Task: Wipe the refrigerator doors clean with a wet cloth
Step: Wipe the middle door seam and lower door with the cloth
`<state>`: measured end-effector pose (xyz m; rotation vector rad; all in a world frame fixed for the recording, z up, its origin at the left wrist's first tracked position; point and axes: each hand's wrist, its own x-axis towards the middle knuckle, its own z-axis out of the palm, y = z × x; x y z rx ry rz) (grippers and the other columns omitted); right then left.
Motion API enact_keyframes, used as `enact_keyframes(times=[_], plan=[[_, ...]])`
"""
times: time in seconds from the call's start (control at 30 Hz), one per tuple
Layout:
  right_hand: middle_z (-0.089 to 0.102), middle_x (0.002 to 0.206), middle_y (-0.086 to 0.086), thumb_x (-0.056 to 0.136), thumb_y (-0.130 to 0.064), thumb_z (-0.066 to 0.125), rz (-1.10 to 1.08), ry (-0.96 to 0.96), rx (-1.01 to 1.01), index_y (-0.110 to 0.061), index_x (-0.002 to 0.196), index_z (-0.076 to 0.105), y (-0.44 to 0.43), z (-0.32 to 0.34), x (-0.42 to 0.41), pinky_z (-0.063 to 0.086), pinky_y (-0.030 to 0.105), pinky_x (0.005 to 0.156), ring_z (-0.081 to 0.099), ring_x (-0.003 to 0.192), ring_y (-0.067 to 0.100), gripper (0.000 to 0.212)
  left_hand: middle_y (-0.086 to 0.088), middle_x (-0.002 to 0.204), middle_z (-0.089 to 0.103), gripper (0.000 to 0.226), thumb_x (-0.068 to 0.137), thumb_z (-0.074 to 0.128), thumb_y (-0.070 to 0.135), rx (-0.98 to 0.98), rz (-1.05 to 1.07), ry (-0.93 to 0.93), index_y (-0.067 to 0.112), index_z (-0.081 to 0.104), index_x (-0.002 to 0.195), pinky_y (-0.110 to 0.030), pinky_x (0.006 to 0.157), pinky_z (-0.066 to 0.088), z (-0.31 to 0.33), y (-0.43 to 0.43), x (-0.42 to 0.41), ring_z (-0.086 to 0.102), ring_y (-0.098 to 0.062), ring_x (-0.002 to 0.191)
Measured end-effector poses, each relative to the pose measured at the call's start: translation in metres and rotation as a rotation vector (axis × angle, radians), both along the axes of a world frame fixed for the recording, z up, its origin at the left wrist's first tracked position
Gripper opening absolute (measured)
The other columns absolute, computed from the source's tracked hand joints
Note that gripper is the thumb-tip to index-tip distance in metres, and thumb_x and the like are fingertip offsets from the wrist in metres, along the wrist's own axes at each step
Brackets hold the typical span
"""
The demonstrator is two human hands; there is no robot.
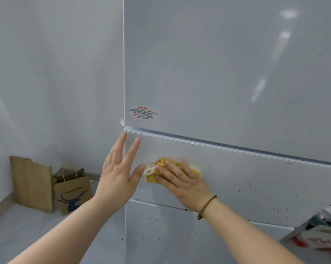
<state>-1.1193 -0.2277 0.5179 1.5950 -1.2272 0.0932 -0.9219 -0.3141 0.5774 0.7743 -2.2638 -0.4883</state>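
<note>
You face a pale grey fridge seen from close up, with your right hand (181, 181) laid flat on the middle door (256, 178), near its left end. Its fingers are straight and spread, pressing a bunched yellow cloth (159, 162) against the panel rather than curling round it. The cloth pokes out above and to the left of your fingertips, with a white loop at its left end. Its long axis runs roughly left to right, and its edges are blurred. Your left hand (117, 174) is just beside it on the left, fingers straight and released, holding nothing. Its fingertips reach the door's top left corner, though you cannot tell if they touch. The middle door is a wide band whose long axis runs left to right, sloping down to the right in this view. Dark specks (250, 183) dot it to the right of the cloth and slightly lower, and more mark the lower door (170, 235). Your right hand is the nearer one to them, so the next stroke likely sweeps right along the band. The upper door (218, 63) looks glossy and bears a small sticker (143, 113) at its lower left corner. A paper bag (73, 191) stands on the floor to the left.
</note>
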Motion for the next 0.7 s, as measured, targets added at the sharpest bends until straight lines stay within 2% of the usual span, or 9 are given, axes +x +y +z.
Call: enact_keyframes(times=[0.07,0.17,0.27,0.37,0.43,0.5,0.57,0.6,0.7], plan=[[0.027,0.148,0.002,0.097,-0.007,0.019,0.001,-0.036,-0.08,-0.019,0.128,0.042,0.012,0.023,-0.011,0.01,0.038,0.116,0.001,0.144,0.023,0.041,-0.007,0.148,0.024,0.062,0.093,0.016,0.056,-0.17,-0.022,-0.069,0.019,0.028,0.141,-0.033,0.109,0.022,-0.01,0.004,-0.007,0.019,-0.022,0.131],[0.002,0.156,0.002,0.095,-0.005,0.023,-0.043,-0.198,-0.298,-0.018,0.129,0.042,0.023,0.044,-0.023,0.007,0.037,0.118,0.004,0.144,0.021,0.041,-0.015,0.141,0.033,0.057,0.096,0.01,0.049,-0.281,-0.044,-0.196,0.016,0.034,0.136,-0.026,0.108,0.009,-0.021,0.008,-0.018,0.023,-0.027,0.128],[-0.001,0.156,0.004,0.095,-0.008,0.028,-0.02,-0.255,-0.349,-0.017,0.14,0.03,0.023,0.033,-0.025,0.007,0.038,0.118,0.003,0.144,0.023,0.045,-0.015,0.143,0.029,0.058,0.096,0.007,0.049,-0.34,-0.003,-0.27,0.017,0.031,0.137,-0.025,0.108,0.002,-0.03,0.006,-0.027,0.002,-0.022,0.14],[-0.003,0.156,0.008,0.096,-0.009,0.025,0.015,-0.129,-0.164,-0.012,0.146,0.012,0.026,-0.001,-0.03,0.006,0.038,0.118,0.001,0.144,0.025,0.053,-0.012,0.144,0.02,0.059,0.095,0.006,0.051,-0.396,0.062,-0.291,0.018,0.028,0.139,-0.028,0.109,0.0,-0.039,0.003,-0.031,-0.019,-0.009,0.14],[-0.004,0.156,0.009,0.097,-0.008,0.021,0.027,-0.007,-0.027,-0.013,0.145,0.017,0.032,-0.012,-0.035,0.006,0.037,0.118,0.0,0.144,0.025,0.049,-0.013,0.144,0.02,0.061,0.094,0.006,0.053,-0.432,0.094,-0.291,0.018,0.028,0.139,-0.032,0.109,0.004,-0.041,0.002,-0.033,-0.02,-0.009,0.14],[0.01,0.154,0.008,0.097,-0.008,0.02,0.029,0.072,0.056,-0.014,0.137,0.031,0.036,-0.007,-0.04,0.007,0.036,0.117,0.0,0.143,0.025,0.042,-0.014,0.144,0.02,0.062,0.094,0.006,0.054,-0.455,0.117,-0.28,0.017,0.028,0.139,-0.034,0.107,0.008,-0.042,0.003,-0.035,-0.02,-0.009,0.14],[0.029,0.144,0.002,0.097,-0.007,0.021,0.04,0.07,0.041,-0.017,0.13,0.039,0.044,0.013,-0.047,0.008,0.036,0.117,0.005,0.143,0.024,0.039,-0.014,0.143,0.02,0.063,0.093,0.006,0.054,-0.456,0.141,-0.248,0.017,0.028,0.139,-0.032,0.11,0.001,-0.04,0.009,-0.04,-0.021,-0.008,0.139],[0.031,0.143,0.001,0.097,-0.007,0.021,0.044,0.023,-0.017,-0.017,0.128,0.041,0.047,0.024,-0.049,0.008,0.035,0.117,0.006,0.143,0.023,0.038,-0.014,0.143,0.02,0.062,0.093,0.006,0.054,-0.448,0.153,-0.226,0.017,0.027,0.139,-0.029,0.111,-0.003,-0.04,0.012,-0.04,-0.021,-0.008,0.139],[0.007,0.156,0.002,0.095,-0.005,0.021,-0.005,-0.171,-0.258,-0.017,0.127,0.044,0.058,0.045,-0.059,0.007,0.036,0.118,0.004,0.144,0.02,0.041,-0.014,0.147,0.015,0.059,0.094,0.007,0.051,-0.495,0.117,-0.18,0.019,0.026,0.14,-0.029,0.112,-0.006,-0.038,0.025,-0.05,-0.018,-0.009,0.14]])
